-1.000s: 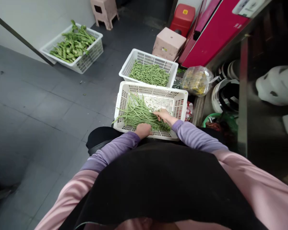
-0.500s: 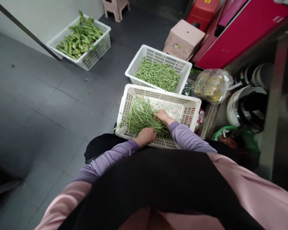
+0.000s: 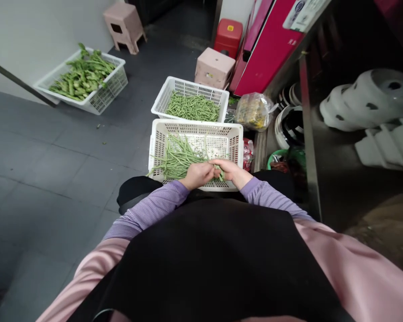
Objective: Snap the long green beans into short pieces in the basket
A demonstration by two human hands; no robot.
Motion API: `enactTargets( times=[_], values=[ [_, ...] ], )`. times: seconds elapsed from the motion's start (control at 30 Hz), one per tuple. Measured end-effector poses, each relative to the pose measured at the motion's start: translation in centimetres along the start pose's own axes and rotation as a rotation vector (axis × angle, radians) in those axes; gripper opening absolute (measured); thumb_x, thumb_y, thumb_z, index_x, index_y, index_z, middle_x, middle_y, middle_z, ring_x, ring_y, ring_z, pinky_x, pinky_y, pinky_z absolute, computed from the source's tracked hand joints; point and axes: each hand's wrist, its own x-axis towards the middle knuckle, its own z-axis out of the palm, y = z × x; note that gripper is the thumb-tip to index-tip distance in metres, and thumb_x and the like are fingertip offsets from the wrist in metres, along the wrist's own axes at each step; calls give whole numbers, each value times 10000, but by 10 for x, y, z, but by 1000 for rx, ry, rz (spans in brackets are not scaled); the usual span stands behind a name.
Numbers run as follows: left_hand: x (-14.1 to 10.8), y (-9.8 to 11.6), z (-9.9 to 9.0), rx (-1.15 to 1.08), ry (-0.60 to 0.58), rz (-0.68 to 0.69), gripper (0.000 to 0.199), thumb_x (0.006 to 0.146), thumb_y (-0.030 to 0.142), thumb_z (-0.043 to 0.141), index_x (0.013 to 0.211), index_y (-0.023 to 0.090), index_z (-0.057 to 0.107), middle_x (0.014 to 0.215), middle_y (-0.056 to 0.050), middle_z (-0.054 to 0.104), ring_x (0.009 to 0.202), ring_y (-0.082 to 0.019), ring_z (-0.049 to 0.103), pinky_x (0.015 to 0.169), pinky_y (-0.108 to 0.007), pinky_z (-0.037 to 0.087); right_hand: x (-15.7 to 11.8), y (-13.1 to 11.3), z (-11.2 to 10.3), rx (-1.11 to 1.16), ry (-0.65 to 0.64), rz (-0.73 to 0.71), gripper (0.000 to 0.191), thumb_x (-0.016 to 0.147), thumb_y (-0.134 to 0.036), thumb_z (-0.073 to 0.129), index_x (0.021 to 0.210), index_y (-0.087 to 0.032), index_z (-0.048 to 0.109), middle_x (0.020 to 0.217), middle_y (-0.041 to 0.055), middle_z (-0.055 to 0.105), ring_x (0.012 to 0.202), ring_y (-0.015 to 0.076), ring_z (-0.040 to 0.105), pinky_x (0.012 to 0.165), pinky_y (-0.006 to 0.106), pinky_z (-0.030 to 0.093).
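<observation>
Over the near white basket (image 3: 196, 127), my two hands meet with fingers pinched together. A thin green bean (image 3: 206, 145) seems to rise from between them, blurred and partly hidden by the fingers. My left hand (image 3: 199, 174) is closed, its fingertips against those of my right hand (image 3: 231, 171), which is closed as well. Long green beans (image 3: 179, 158) lie in a loose heap in the left part of this basket, and some poke over its left rim. More bean pieces show just under my fingers.
A second white basket (image 3: 158, 103) behind holds short cut beans (image 3: 193, 106). Farther left stands a basket of thick green stems (image 3: 82, 76). Stools (image 3: 215, 67), a plastic bag (image 3: 254, 111), stacked plates (image 3: 290, 127) and a metal shelf edge (image 3: 310, 147) line the right side.
My right hand has moved from the bean heap down to my left hand, and the two now touch. The camera view has turned to the right.
</observation>
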Motion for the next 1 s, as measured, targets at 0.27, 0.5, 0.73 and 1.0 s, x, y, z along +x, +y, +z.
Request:
enactTargets(
  times=[0.27,0.5,0.73,1.0],
  values=[
    [15,-20,-24,-400,203,-649,277,692,112,711,885,190,527,575,90,391,460,-74,348,492,-232,295,-29,15,-7,27,-85,-115,325,755,-216,740,676,-212,425,491,-80,448,356,48,322,358,187,302],
    [18,-10,-34,-799,134,-446,296,817,410,731,882,178,559,533,104,369,377,-25,219,383,-191,143,-45,24,-8,-117,-206,-94,278,750,-306,776,693,-196,527,466,-69,466,331,63,344,350,212,319],
    [15,-12,-25,-428,350,-366,297,891,359,643,714,206,459,513,66,443,437,-79,372,469,-223,296,-20,25,10,-86,45,-277,315,799,-438,749,710,-179,594,452,-50,477,354,81,369,376,223,359],
    [12,-15,-31,-263,428,-264,426,891,313,654,610,217,350,514,67,311,474,-89,338,502,-242,292,-52,17,21,-682,-75,-567,195,779,-279,737,620,-204,652,525,-5,584,486,124,487,525,240,409]
  ],
)
